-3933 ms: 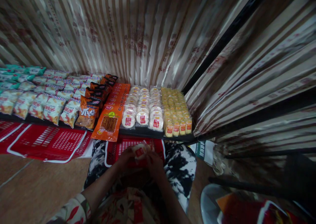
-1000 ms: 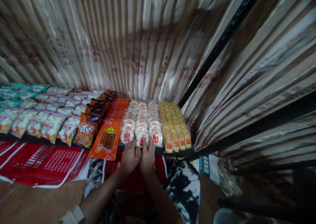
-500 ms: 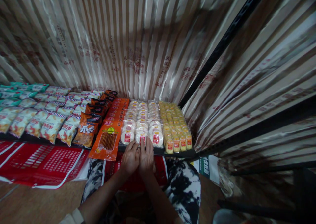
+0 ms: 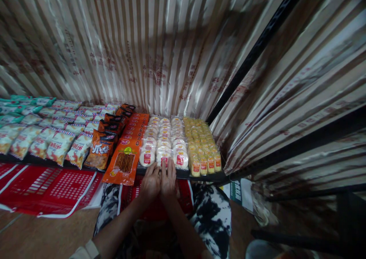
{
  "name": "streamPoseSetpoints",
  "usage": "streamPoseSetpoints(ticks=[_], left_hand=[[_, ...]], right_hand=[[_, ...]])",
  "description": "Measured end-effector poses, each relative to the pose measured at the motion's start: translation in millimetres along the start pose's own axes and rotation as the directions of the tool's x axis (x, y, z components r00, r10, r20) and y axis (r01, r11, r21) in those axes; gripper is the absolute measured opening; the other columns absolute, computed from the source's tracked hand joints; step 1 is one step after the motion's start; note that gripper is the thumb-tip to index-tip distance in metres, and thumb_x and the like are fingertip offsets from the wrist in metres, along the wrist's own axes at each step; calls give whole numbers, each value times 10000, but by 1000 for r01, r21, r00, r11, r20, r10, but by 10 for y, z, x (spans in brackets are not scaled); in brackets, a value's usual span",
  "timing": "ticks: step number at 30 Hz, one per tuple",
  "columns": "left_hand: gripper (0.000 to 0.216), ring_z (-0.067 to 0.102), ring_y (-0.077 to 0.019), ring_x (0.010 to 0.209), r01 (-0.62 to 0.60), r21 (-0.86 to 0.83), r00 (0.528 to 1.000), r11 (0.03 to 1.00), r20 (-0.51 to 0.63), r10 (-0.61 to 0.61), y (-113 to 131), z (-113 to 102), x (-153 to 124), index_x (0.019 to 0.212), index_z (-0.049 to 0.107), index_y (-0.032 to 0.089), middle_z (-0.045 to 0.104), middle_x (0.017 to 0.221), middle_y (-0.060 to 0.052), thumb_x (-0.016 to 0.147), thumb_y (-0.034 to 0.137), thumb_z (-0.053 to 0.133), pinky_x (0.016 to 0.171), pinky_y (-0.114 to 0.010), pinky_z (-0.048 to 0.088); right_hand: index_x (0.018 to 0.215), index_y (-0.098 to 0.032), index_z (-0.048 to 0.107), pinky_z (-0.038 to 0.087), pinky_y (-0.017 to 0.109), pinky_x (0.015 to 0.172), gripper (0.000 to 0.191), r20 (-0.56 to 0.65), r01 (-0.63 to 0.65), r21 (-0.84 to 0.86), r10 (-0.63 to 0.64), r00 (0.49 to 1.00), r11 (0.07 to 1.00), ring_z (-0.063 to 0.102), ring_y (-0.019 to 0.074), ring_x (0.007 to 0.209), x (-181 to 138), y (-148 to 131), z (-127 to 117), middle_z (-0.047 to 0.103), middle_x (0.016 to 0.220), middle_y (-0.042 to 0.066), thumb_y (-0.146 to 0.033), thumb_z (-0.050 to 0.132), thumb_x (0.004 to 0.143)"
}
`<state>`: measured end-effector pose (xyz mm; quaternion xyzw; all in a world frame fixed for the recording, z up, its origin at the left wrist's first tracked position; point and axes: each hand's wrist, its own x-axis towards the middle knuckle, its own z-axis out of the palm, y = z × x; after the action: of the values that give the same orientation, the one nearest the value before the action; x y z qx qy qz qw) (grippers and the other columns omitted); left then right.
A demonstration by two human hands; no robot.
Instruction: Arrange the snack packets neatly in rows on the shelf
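Side by side at the front edge of the shelf, my left hand [image 4: 150,183] and my right hand [image 4: 168,181] meet near the thumbs. The fingers of my right hand stretch forward onto the front pack in the middle row of round white rice crackers [image 4: 164,152]. My left hand's fingers also reach forward, beside the lower left of that pack; exact contact is hard to see. Neither hand is wrapped around a pack. Similar rows of round white crackers stand on both sides. Yellow finger-shaped snack packs [image 4: 201,148] line up to their right.
Left of the crackers lie an orange snack-stick bag [image 4: 124,163], orange-black bags [image 4: 98,150] and pale snack bags [image 4: 60,144]. A black shelf post [image 4: 246,68] rises on the right before striped sheeting [image 4: 160,53]. Red bags [image 4: 54,190] hang below the shelf.
Both hands stay at the front of the middle cracker row, with the fingers shifting only slightly. The packs look almost unmoved; the view shifts a little.
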<state>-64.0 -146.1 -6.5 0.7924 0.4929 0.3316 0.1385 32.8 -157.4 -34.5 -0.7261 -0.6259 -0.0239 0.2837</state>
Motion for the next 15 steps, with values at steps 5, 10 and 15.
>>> streamPoseSetpoints(ticks=[5,10,15], left_hand=[[359,476,-252,1203,1,20,1000,1000,-7,0,5,19,-2,1154,583,102,522,1282,-159,868,179,380,996,-414,450],[356,479,-261,1175,-14,14,998,1000,-55,15,85,-86,9,1153,571,107,517,1254,-164,856,188,393,976,-431,449],[308,549,-191,926,-95,-122,995,988,-53,89,149,-221,-153,941,620,154,593,965,-94,890,206,321,853,-347,488]], right_hand=[[1436,-283,282,268,460,1068,577,3,-11,41,11,1000,999,119,234,1412,-6,2,22,156,1543,59,-134,343,883],[1356,-181,423,305,449,1042,454,-63,54,146,-45,997,988,209,243,1381,-29,-13,-119,328,1466,128,-210,314,916],[1030,-166,601,398,397,943,307,-160,149,318,-102,982,936,519,207,1086,-276,22,-319,613,1068,108,-228,320,921]])
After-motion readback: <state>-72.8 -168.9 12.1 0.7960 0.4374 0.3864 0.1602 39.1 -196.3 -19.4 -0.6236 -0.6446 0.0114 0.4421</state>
